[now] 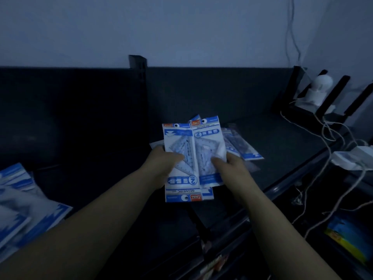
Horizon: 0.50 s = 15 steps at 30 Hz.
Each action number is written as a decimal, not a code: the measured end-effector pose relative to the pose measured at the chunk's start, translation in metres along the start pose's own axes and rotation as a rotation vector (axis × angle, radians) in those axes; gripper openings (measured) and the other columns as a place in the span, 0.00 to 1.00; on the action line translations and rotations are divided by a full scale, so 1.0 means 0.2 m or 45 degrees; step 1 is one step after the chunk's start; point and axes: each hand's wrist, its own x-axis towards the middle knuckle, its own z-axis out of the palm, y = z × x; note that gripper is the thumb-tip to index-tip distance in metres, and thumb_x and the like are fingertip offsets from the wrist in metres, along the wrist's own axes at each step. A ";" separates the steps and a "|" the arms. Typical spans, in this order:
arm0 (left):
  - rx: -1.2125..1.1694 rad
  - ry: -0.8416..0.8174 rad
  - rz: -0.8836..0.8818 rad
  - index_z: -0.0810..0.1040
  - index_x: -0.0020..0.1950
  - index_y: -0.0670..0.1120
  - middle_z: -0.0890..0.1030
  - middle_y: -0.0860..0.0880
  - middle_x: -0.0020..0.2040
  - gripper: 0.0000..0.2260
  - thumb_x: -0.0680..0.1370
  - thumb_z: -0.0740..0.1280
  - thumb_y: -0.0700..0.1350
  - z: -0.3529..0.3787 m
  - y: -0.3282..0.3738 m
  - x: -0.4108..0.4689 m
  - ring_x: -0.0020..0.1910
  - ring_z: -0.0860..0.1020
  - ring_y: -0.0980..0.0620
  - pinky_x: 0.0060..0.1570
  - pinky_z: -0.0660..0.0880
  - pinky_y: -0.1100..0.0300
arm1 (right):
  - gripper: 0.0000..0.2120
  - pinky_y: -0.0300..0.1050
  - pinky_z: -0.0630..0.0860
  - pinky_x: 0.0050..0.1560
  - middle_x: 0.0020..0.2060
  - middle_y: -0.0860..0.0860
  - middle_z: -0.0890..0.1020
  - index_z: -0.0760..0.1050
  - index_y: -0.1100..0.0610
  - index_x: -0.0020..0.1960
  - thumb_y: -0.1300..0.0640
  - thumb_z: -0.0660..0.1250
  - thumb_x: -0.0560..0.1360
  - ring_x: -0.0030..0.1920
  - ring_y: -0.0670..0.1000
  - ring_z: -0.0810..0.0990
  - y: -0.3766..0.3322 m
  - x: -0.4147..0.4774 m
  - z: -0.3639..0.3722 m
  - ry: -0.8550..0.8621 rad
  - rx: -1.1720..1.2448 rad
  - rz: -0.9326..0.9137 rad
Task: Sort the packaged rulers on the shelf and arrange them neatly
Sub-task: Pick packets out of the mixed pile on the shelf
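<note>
Over the dark shelf (272,134) I hold two blue-and-white ruler packs side by side. My left hand (163,164) grips the left pack (178,144), whose label reads upside down, thumb on its front. My right hand (232,166) grips the right pack (210,138), label upright, thumb across its face. More packs lie behind them, partly hidden; loose packs (240,146) rest on the shelf just right of my hands. A stack of the same packs (24,205) sits at the left edge of the view.
A black upright divider (138,61) stands at the shelf's back. A white device (321,87) in a black rack and tangled white cables (333,134) fill the right end. A white adapter (355,158) lies on the shelf edge. Colourful goods (347,235) sit on a lower shelf.
</note>
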 end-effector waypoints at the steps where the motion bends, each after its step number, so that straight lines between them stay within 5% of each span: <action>1: -0.024 0.028 0.029 0.74 0.59 0.40 0.79 0.41 0.51 0.11 0.77 0.65 0.32 -0.04 0.01 -0.03 0.48 0.79 0.43 0.45 0.77 0.49 | 0.04 0.48 0.79 0.48 0.46 0.53 0.82 0.75 0.52 0.46 0.54 0.63 0.78 0.46 0.53 0.82 -0.02 0.00 0.04 -0.017 -0.020 0.000; 6: -0.003 0.220 0.156 0.75 0.52 0.45 0.79 0.44 0.49 0.07 0.79 0.63 0.34 -0.36 0.06 -0.19 0.44 0.79 0.46 0.41 0.76 0.54 | 0.05 0.35 0.73 0.31 0.38 0.52 0.81 0.76 0.53 0.44 0.56 0.63 0.78 0.34 0.48 0.78 -0.13 -0.07 0.31 -0.194 -0.035 -0.109; 10: 0.119 0.380 0.216 0.76 0.55 0.45 0.80 0.44 0.51 0.06 0.78 0.66 0.39 -0.69 0.07 -0.39 0.48 0.80 0.44 0.45 0.79 0.50 | 0.06 0.52 0.79 0.47 0.48 0.61 0.82 0.77 0.61 0.49 0.58 0.65 0.77 0.47 0.60 0.82 -0.23 -0.19 0.59 -0.328 -0.009 -0.144; 15: 0.251 0.617 0.209 0.75 0.58 0.43 0.81 0.43 0.51 0.12 0.76 0.70 0.43 -1.10 0.09 -0.66 0.48 0.81 0.43 0.49 0.80 0.45 | 0.03 0.45 0.79 0.42 0.45 0.52 0.82 0.75 0.53 0.46 0.60 0.66 0.76 0.44 0.50 0.82 -0.34 -0.36 0.96 -0.549 0.033 -0.206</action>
